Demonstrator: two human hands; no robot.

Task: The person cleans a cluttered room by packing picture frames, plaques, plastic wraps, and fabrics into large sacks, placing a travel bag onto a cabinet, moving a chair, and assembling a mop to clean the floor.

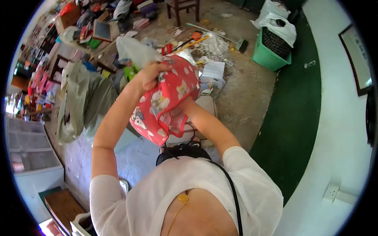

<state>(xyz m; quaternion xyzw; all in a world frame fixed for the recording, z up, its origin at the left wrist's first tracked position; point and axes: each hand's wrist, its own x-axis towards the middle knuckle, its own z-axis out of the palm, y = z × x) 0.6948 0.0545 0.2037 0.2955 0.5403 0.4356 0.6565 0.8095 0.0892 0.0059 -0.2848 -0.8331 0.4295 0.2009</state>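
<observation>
A red fabric bag (183, 80) with white cartoon figures and dots hangs in front of my body, its opening facing me. My left hand (151, 75) grips its upper left side, fingers closed over the cloth. At the mouth of the bag, my right hand (186, 105) goes in up to the wrist, so the fingers are hidden inside. A translucent white plastic bag (136, 51) shows just beyond my left hand.
An open white booklet (213, 70), scraps and a broom (241, 46) lie on the floor ahead. A green bin (267, 53) stands at the right near the wall. Grey-green sheeting (84, 94) drapes at the left, with heaped clutter behind. A wooden chair (183, 8) stands at the back.
</observation>
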